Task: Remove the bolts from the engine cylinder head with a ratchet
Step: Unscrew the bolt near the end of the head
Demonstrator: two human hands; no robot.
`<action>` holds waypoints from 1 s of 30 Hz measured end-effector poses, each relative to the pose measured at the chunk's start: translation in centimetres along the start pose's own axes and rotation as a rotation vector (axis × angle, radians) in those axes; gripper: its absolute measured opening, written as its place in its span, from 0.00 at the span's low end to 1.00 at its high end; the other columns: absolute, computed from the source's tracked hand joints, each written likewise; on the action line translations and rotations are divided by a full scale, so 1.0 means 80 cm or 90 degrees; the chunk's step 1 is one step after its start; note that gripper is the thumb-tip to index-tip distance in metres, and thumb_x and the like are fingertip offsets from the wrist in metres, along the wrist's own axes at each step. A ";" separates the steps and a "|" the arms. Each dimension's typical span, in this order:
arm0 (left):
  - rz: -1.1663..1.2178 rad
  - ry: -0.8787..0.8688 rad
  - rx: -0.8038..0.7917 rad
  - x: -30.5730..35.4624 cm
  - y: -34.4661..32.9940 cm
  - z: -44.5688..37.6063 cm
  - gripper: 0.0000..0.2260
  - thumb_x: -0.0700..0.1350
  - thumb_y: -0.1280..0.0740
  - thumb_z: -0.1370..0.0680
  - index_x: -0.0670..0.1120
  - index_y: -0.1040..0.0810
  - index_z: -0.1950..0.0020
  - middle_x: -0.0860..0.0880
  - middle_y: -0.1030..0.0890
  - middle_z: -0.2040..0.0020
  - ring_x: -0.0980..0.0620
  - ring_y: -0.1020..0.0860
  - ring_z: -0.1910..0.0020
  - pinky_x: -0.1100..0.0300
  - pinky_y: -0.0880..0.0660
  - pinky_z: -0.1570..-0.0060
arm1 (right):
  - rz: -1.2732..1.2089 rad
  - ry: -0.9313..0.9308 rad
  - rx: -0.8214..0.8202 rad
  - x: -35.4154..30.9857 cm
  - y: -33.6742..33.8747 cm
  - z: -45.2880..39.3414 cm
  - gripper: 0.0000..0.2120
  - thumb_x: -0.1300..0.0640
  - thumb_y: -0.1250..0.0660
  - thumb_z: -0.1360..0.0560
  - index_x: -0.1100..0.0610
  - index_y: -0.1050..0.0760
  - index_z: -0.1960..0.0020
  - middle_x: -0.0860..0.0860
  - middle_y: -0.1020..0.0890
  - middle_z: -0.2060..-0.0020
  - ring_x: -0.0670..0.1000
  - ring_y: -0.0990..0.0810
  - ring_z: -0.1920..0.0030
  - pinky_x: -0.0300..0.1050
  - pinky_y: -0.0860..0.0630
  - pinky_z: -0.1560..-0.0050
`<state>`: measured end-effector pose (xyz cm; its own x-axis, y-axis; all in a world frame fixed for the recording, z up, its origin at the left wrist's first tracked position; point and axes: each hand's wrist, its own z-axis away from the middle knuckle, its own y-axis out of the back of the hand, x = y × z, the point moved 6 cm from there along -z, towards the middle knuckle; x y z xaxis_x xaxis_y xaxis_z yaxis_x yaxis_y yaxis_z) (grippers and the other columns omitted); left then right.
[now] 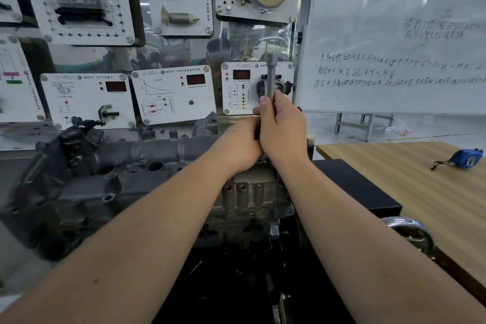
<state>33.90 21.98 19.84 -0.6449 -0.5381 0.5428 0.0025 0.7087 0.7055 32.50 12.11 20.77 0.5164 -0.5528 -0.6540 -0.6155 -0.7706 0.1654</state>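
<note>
The grey engine cylinder head [147,155] lies across the middle of the view on a stand. A silver ratchet handle [271,73] stands almost upright above its right end. My right hand [282,129] grips the handle's lower part, thumb up along the shaft. My left hand [239,144] is curled around the tool's base just left of and below the right hand, touching it. The ratchet's head and the bolt under it are hidden by both hands.
Training panels with gauges and sensors [173,95] stand right behind the engine. A whiteboard [394,34] is at the right. A wooden table [420,192] holds a blue tape measure [468,159]. A chrome handwheel [413,231] sticks out by my right forearm.
</note>
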 end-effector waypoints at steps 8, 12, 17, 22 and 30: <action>0.025 0.008 -0.015 -0.004 -0.001 0.001 0.17 0.36 0.40 0.22 0.55 0.23 0.42 0.51 0.16 0.52 0.56 0.19 0.57 0.54 0.22 0.56 | -0.036 -0.008 -0.043 0.002 -0.006 0.000 0.22 0.50 0.45 0.15 0.53 0.35 0.23 0.43 0.17 0.42 0.35 0.25 0.44 0.21 0.34 0.48; -0.022 0.011 -0.005 -0.004 -0.001 -0.002 0.16 0.37 0.40 0.22 0.51 0.25 0.39 0.51 0.19 0.54 0.50 0.20 0.54 0.52 0.21 0.53 | -0.009 0.000 -0.033 0.001 -0.003 0.000 0.05 0.53 0.39 0.17 0.44 0.26 0.49 0.34 0.22 0.63 0.31 0.24 0.58 0.26 0.31 0.60; 0.024 0.008 -0.017 -0.002 -0.002 0.000 0.16 0.37 0.40 0.22 0.57 0.25 0.43 0.53 0.18 0.51 0.52 0.20 0.52 0.51 0.21 0.49 | 0.002 -0.026 -0.005 0.008 -0.001 -0.004 0.10 0.52 0.44 0.16 0.54 0.26 0.46 0.44 0.16 0.55 0.39 0.21 0.54 0.33 0.26 0.53; 0.021 0.009 -0.010 -0.002 0.000 0.001 0.18 0.35 0.41 0.23 0.55 0.24 0.39 0.51 0.17 0.49 0.50 0.19 0.51 0.46 0.22 0.46 | -0.028 -0.029 -0.021 0.005 -0.004 -0.002 0.20 0.51 0.46 0.15 0.54 0.33 0.25 0.45 0.16 0.44 0.43 0.23 0.42 0.28 0.34 0.51; 0.016 0.026 -0.013 -0.005 -0.001 -0.001 0.16 0.35 0.40 0.23 0.57 0.26 0.49 0.52 0.18 0.56 0.53 0.20 0.56 0.54 0.21 0.55 | 0.015 -0.013 -0.019 -0.001 -0.002 0.000 0.15 0.52 0.41 0.16 0.48 0.33 0.62 0.47 0.18 0.62 0.43 0.22 0.60 0.28 0.31 0.63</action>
<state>34.23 22.10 19.60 -0.6126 -0.5384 0.5786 0.0348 0.7130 0.7003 32.53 12.27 20.81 0.4896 -0.5640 -0.6650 -0.6090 -0.7670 0.2022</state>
